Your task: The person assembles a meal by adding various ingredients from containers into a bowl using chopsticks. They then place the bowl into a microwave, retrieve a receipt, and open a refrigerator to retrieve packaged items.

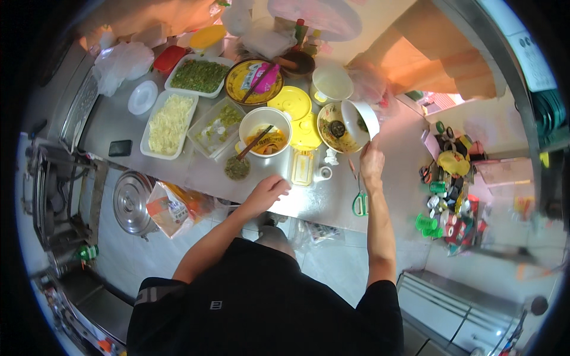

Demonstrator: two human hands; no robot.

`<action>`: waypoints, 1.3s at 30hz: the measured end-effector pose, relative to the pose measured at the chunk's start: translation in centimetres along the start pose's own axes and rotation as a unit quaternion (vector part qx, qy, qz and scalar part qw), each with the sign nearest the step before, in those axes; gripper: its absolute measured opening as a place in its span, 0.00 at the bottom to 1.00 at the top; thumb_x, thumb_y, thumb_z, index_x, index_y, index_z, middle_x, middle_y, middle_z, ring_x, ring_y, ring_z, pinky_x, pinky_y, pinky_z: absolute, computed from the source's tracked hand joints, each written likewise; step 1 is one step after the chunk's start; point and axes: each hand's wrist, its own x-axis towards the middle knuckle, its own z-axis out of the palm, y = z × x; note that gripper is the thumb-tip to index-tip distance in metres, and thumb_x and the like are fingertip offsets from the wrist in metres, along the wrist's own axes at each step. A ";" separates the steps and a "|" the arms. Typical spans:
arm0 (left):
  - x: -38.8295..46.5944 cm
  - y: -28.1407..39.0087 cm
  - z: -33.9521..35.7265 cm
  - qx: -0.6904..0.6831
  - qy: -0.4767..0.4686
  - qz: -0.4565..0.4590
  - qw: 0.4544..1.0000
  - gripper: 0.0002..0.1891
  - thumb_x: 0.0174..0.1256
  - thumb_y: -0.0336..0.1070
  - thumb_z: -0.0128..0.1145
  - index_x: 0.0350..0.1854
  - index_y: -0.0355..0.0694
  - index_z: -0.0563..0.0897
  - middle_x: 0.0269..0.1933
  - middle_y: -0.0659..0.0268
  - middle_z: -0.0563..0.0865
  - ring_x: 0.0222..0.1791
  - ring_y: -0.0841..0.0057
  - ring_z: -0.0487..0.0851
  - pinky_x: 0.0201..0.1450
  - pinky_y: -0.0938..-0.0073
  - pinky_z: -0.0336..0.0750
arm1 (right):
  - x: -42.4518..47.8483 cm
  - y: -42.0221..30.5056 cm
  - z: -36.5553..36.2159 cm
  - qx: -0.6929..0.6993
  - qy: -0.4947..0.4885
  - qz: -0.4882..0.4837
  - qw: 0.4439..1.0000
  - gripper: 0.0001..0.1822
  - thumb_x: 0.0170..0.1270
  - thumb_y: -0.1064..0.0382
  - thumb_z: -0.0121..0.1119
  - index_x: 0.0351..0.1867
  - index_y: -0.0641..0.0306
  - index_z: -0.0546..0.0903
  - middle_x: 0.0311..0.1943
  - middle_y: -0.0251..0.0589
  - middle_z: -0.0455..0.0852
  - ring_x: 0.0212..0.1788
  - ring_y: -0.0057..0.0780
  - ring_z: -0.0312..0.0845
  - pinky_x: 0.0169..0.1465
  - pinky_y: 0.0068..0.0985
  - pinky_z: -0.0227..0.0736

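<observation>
My right hand (372,161) grips the rim of a white bowl (370,116), which is tipped on its side. Dark green food shows inside it. The white bowl leans over a patterned bowl (327,142) holding chopped food and a dark round thing. My left hand (268,192) hovers near the table's front edge, fingers loosely curled and nothing seen in them. Beyond it stands a white tub (249,122) with orange contents and a printed packet. A brown-handled utensil (256,141) lies across the tub's rim, its end at a small dish of green paste (237,167).
On the steel table (200,175) are a tray of shredded cabbage (169,127), a tray of chopped greens (199,75), a clear container (217,129), yellow lids (291,103) and a phone (120,148). Green-handled scissors (360,204) lie beside my right forearm. A lidded metal pot (132,202) stands below.
</observation>
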 end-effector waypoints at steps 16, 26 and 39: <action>-6.9 -11.0 -1.1 -0.031 0.187 -0.144 0.971 0.15 0.75 0.47 0.52 0.45 0.38 0.81 0.42 0.68 0.85 0.42 0.80 0.82 0.43 0.77 0.76 | 3.9 8.0 9.3 -0.005 0.093 -0.088 0.992 0.44 0.56 0.72 0.58 0.76 0.68 0.53 0.51 0.54 0.85 0.30 0.50 0.85 0.33 0.43 0.80; -5.9 -10.7 0.0 0.040 0.189 -0.070 0.979 0.14 0.73 0.42 0.55 0.41 0.33 0.81 0.34 0.66 0.84 0.36 0.80 0.81 0.41 0.77 0.75 | 4.1 8.5 8.6 -0.002 0.119 -0.132 0.984 0.41 0.54 0.77 0.57 0.74 0.65 0.61 0.50 0.54 0.86 0.31 0.47 0.85 0.33 0.40 0.80; -6.8 -13.3 -0.5 0.103 0.190 -0.053 0.975 0.14 0.71 0.42 0.57 0.42 0.33 0.81 0.31 0.65 0.84 0.32 0.79 0.80 0.36 0.74 0.75 | 0.5 9.8 8.2 0.105 0.147 -0.150 0.972 0.40 0.57 0.82 0.52 0.75 0.60 0.64 0.33 0.45 0.84 0.25 0.31 0.73 0.32 0.31 0.74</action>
